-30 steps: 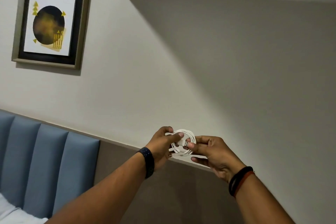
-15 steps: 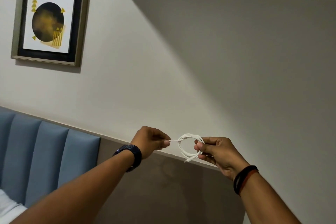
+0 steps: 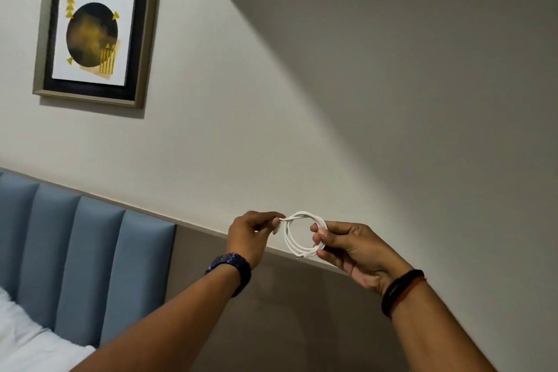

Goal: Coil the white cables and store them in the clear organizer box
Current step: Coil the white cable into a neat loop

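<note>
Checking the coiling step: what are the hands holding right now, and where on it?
A coiled white cable. The right hand pinches the loops together at the coil's right side; the left hand pinches a cable end at the coil's upper left.

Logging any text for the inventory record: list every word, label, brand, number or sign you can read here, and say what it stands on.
None can be read.
Framed picture: only shapes, a dark circle with yellow triangles and stripes; no lettering.
White cable, held by the left hand and right hand: no marking shows.
Watch and wristbands: no lettering can be made out.
</note>
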Tool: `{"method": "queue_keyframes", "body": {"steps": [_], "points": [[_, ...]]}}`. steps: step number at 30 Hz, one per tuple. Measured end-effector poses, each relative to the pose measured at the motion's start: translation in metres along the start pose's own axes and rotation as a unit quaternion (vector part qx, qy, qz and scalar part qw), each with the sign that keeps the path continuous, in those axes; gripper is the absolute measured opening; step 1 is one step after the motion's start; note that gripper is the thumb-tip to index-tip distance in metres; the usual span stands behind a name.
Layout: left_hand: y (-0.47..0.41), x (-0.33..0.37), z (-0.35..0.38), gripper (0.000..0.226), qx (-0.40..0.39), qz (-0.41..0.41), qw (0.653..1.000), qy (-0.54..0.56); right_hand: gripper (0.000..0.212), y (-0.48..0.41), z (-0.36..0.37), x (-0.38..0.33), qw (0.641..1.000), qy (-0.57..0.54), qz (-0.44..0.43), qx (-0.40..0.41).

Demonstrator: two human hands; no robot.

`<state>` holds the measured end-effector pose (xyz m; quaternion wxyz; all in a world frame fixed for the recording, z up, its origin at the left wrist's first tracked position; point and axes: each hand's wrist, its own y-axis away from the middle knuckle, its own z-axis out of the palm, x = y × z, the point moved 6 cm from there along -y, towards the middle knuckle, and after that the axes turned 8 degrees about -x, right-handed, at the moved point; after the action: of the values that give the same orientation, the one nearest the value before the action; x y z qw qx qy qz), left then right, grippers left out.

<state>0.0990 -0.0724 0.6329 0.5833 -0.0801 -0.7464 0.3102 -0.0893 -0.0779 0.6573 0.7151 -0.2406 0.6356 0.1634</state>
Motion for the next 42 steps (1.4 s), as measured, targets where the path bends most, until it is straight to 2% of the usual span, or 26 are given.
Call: {"method": "queue_keyframes", "body": {"steps": [4,7,9,13,17,22,25,29,31,34,36,39,42], "points": [[0.006,0.007,0.018,0.025,-0.015,-0.03,0.998,0.051,0.013,-0.002,0.0,0.002,1.0,-0.013,-0.005,0.02],[0.011,0.014,0.029,0.041,-0.044,-0.062,0.98,0.182,0.013,-0.002,-0.006,0.0,0.998,-0.009,-0.016,0.056],[0.013,0.016,0.032,0.039,-0.059,-0.081,0.96,0.262,0.011,-0.001,-0.012,-0.001,0.996,0.008,-0.023,0.086],[0.014,0.023,0.038,0.014,-0.072,-0.046,0.966,0.244,0.01,-0.001,-0.018,-0.003,0.989,0.049,-0.051,0.132],[0.011,0.02,0.035,0.011,-0.034,-0.047,0.975,0.214,0.011,0.0,-0.017,-0.007,0.979,0.104,-0.082,0.153],[0.011,0.012,0.036,0.011,-0.006,-0.068,0.978,0.199,0.01,-0.002,-0.015,-0.004,0.967,0.174,-0.082,0.169],[0.013,0.012,0.043,0.015,-0.056,-0.092,0.963,0.249,0.006,-0.002,-0.019,-0.005,0.954,0.231,-0.081,0.171],[0.018,0.011,0.055,0.015,-0.148,-0.157,0.913,0.347,0.006,-0.001,-0.027,-0.002,0.944,0.273,-0.067,0.172],[0.019,0.012,0.059,0.012,-0.168,-0.158,0.92,0.318,0.006,-0.002,-0.025,0.0,0.944,0.277,-0.07,0.165],[0.014,0.011,0.058,0.026,-0.147,-0.136,0.96,0.198,0.005,-0.004,-0.025,0.004,0.945,0.273,-0.073,0.164],[0.011,0.009,0.054,0.029,-0.135,-0.121,0.97,0.16,0.005,-0.004,-0.029,0.004,0.947,0.262,-0.069,0.172],[0.008,0.009,0.046,0.024,-0.147,-0.085,0.977,0.133,0.006,-0.001,-0.036,0.008,0.968,0.188,-0.061,0.155],[0.005,0.007,0.037,0.015,-0.177,-0.068,0.968,0.163,0.008,0.001,-0.037,0.012,0.992,0.079,-0.053,0.085]]}}
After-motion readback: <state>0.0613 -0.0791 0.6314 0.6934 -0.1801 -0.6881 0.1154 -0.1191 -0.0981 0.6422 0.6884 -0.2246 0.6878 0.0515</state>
